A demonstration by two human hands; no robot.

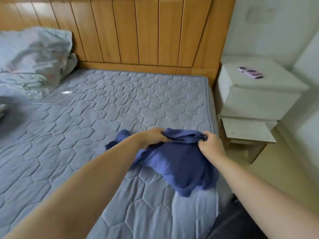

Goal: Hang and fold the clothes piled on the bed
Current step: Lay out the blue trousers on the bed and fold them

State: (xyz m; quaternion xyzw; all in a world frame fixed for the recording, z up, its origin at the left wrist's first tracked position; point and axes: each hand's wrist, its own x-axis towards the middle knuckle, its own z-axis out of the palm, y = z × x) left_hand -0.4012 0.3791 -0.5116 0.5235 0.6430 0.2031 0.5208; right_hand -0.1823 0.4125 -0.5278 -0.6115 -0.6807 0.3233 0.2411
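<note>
the bed (pixel 103 109) fills most of the frame, its grey-blue cover quilted in a honeycomb pattern and running from the lower left up to the wooden headboard (pixel 138 31), a wall of upright honey-coloured slats across the top of the frame. at the upper left a rumpled pale floral pillow (pixel 34 54) leans against the headboard, with loose bedding of the same cloth spilling below it onto the cover. a dark blurred shape sits at the far left edge; what it is cannot be told. to the right of the bed, in the upper right of the frame, stands a white bedside cabinet (pixel 255 99), just beside the mattress corner, and on its top surface lies a small flat pinkish object (pixel 250 72) with dark patches.

the task's thing in play, a dark blue garment (pixel 179 163), lies bunched near the right edge of the bed, right of centre in the frame, its lower part draped on the quilt and its upper edge lifted. two bare forearms reach in from the bottom of the frame. the left hand (pixel 153 137) grips the garment's upper edge on its left side, fingers curled into the cloth. the right hand (pixel 210 144) pinches the same edge further right, thumb and fingers closed on a fold. the hands are near each other, with a short span of bunched cloth between them.
</note>
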